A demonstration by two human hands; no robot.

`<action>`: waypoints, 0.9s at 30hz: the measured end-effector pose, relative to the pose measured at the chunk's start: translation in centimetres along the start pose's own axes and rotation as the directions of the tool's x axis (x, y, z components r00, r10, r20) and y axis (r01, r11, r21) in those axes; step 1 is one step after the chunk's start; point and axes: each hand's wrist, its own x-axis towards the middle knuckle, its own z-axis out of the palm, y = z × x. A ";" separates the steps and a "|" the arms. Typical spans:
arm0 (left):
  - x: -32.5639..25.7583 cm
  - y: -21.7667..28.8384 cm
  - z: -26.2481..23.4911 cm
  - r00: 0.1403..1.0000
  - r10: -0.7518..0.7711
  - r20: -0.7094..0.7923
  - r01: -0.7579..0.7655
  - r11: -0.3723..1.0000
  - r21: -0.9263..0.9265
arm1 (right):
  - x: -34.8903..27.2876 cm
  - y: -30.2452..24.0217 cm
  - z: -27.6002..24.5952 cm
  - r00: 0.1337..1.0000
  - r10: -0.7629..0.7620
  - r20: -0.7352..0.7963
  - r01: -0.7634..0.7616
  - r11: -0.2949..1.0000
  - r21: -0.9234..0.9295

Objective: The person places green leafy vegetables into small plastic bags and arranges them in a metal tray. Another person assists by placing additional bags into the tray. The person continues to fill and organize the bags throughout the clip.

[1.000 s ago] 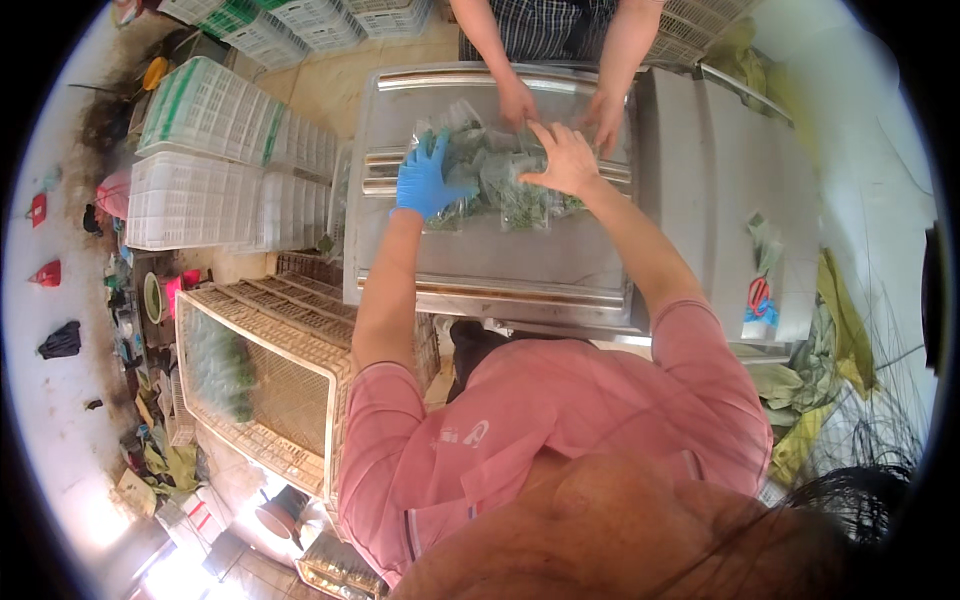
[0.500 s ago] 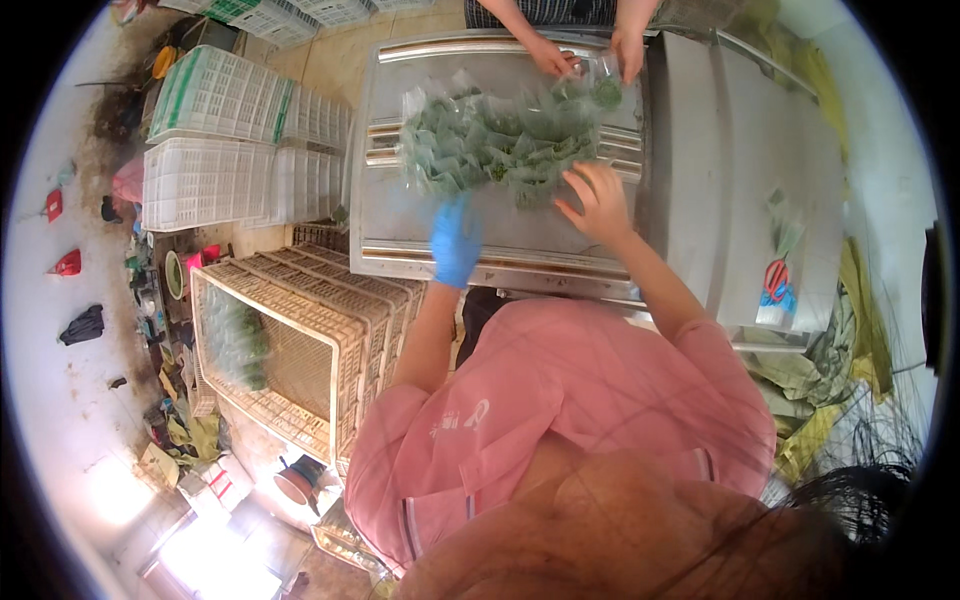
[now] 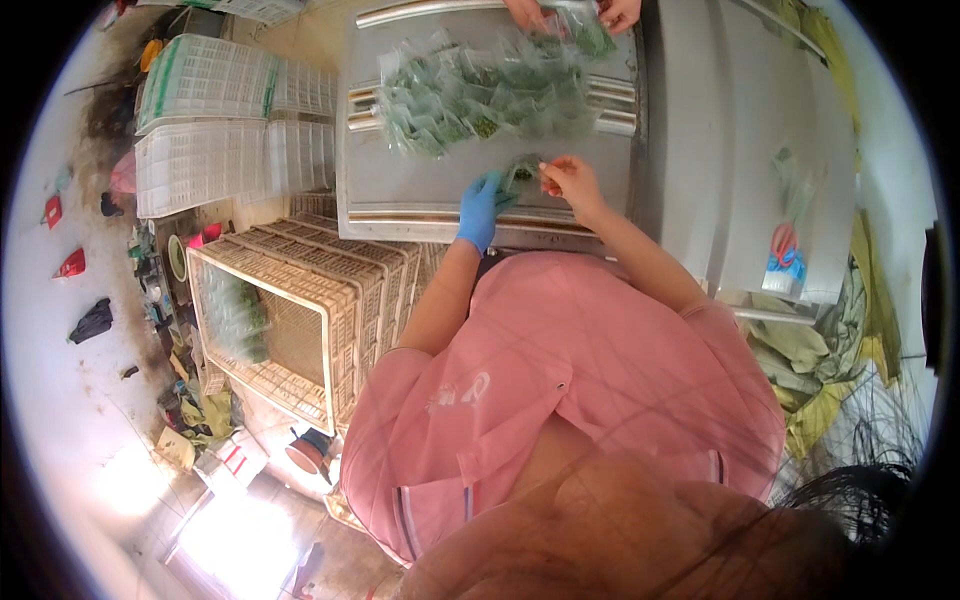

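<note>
My left hand (image 3: 479,212), in a blue glove, grips one side of a small clear bag of greens (image 3: 522,171) above the near part of the metal table (image 3: 425,185). The bare fingers of my right hand (image 3: 574,188) pinch the bag's other side. Just beyond my hands lies a wide pile of similar clear bags with green leaves (image 3: 485,95). Across the table, a co-worker's hands (image 3: 617,14) hold another bag of greens (image 3: 585,32).
White plastic crates (image 3: 205,165) are stacked at the left. Nearer, a tan crate (image 3: 325,350) on its side contains bagged greens (image 3: 237,315). To the right, a metal surface (image 3: 745,150) bears red-handled scissors (image 3: 783,243) and a blue-and-white packet (image 3: 784,272).
My hands have drawn back from the pile's near edge and come together, now with one bag between them. The view has shifted a little, so the table sits higher in it.
</note>
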 end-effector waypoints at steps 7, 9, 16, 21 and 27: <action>-1.9 -0.5 -0.6 1.000 -0.025 0.013 0.022 0.976 0.215 | -1.0 3.3 -1.8 0.963 0.240 0.124 -0.264 0.936 0.233; -3.3 -0.7 -0.1 0.914 0.405 0.036 -0.357 0.756 0.550 | -2.2 1.8 -1.5 0.965 0.247 0.084 -0.261 0.904 0.338; -8.1 3.2 2.8 0.445 0.440 0.780 -0.661 -0.426 0.617 | -3.8 0.5 -1.0 0.966 0.237 0.107 -0.260 0.852 0.455; -7.1 3.5 2.4 0.441 0.509 0.739 -0.674 -0.356 0.648 | -4.6 0.2 -0.3 0.973 0.222 0.064 -0.225 0.847 0.481; -7.8 3.3 -0.2 0.858 0.474 0.199 -0.486 0.622 0.614 | -6.4 -0.7 -1.2 0.979 0.190 0.078 -0.204 0.856 0.475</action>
